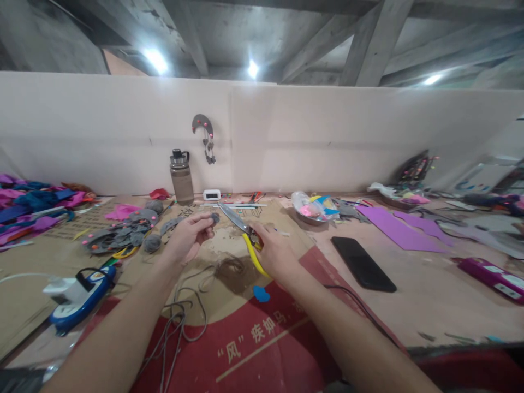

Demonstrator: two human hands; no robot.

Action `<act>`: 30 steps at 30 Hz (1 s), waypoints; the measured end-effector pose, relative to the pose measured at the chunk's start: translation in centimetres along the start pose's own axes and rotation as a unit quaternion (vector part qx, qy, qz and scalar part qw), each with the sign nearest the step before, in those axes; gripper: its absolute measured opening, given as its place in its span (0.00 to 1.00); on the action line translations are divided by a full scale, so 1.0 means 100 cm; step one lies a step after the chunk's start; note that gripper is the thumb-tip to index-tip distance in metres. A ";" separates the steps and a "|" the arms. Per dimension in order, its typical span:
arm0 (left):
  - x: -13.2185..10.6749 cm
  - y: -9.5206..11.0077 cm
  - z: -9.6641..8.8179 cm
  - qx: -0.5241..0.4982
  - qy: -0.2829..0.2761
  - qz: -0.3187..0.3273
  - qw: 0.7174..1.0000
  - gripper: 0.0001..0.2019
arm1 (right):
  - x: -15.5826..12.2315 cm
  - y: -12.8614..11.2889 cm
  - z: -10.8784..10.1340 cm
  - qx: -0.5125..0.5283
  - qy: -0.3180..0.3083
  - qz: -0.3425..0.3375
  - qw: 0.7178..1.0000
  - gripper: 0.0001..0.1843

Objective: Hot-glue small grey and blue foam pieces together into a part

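Between thumb and fingers, my left hand (191,238) pinches a small dark grey felt piece (215,218). My right hand (275,250) is closed around yellow-handled scissors (234,217), whose blades point up and to the left, close to the felt piece. Whether the blades are parted is hard to make out. Below the hands lies a loose tangle of grey cord (184,311) on the cardboard. A small blue scrap (261,294) rests under my right wrist.
Grey felt pieces (118,234) and a power strip (84,300) are on the left. A bottle (181,177) stands by the wall, where a moon-shaped felt hanging (203,126) is fixed. Rightward are a bowl (307,218), a black phone (362,263) and purple felt sheets (401,229).
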State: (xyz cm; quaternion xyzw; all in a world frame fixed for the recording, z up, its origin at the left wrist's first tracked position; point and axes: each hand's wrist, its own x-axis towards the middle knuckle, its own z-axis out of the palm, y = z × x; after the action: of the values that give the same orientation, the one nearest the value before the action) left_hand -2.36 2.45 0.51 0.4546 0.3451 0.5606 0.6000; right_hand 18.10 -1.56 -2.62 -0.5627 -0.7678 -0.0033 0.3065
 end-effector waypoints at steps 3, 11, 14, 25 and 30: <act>0.000 -0.001 -0.001 0.003 -0.017 0.004 1.000 0.09 | -0.001 -0.003 -0.001 -0.038 0.006 -0.011 0.999 0.23; -0.002 0.000 0.001 0.019 -0.032 -0.008 0.999 0.07 | -0.003 -0.009 -0.007 -0.156 -0.033 -0.014 0.987 0.21; -0.003 0.000 0.001 0.022 -0.036 -0.006 0.999 0.06 | -0.003 -0.009 -0.007 -0.165 -0.031 -0.016 0.986 0.21; -0.001 -0.002 0.000 0.006 -0.020 -0.003 1.000 0.08 | -0.004 -0.008 -0.006 -0.156 -0.024 -0.019 0.987 0.21; -0.002 -0.001 0.001 0.011 -0.008 -0.013 1.000 0.10 | -0.003 -0.003 0.000 -0.103 -0.015 -0.008 0.995 0.21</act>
State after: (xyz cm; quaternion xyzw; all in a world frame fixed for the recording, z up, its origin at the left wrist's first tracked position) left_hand -2.29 2.29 0.40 0.4611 0.3523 0.5455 0.6047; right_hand 17.86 -1.95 -2.65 -0.5850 -0.7724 -0.0761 0.2353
